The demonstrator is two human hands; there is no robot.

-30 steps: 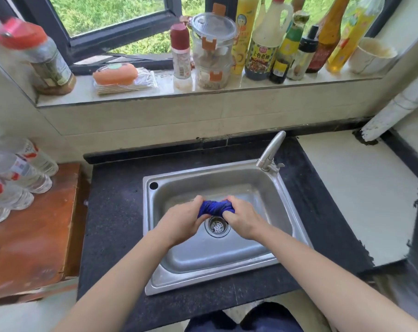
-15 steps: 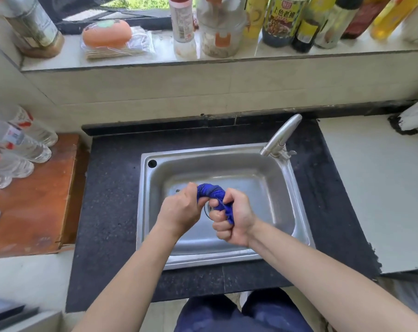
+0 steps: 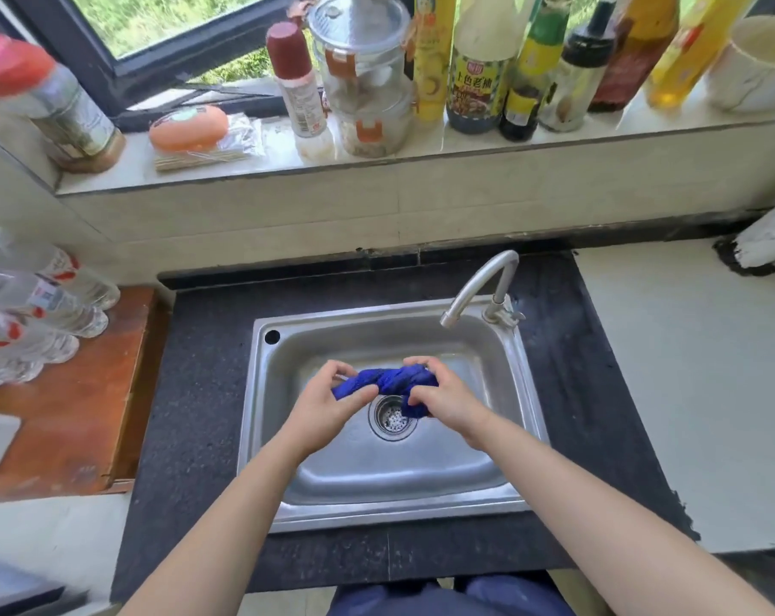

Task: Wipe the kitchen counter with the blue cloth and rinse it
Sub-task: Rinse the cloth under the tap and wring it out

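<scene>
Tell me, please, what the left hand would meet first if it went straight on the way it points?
Beyond the blue cloth it grips, probably the sink's back wall; depth is unclear.

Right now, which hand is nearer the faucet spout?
Right. The right hand sits just in front of the faucet spout, gripping the blue cloth; the left hand grips its other end, farther to the left.

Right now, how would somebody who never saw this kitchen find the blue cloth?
Find the steel sink set in the black counter. Over its drain, the left hand and right hand grip a cloth between them. It is the only bright blue thing, twisted like a rope.
</scene>
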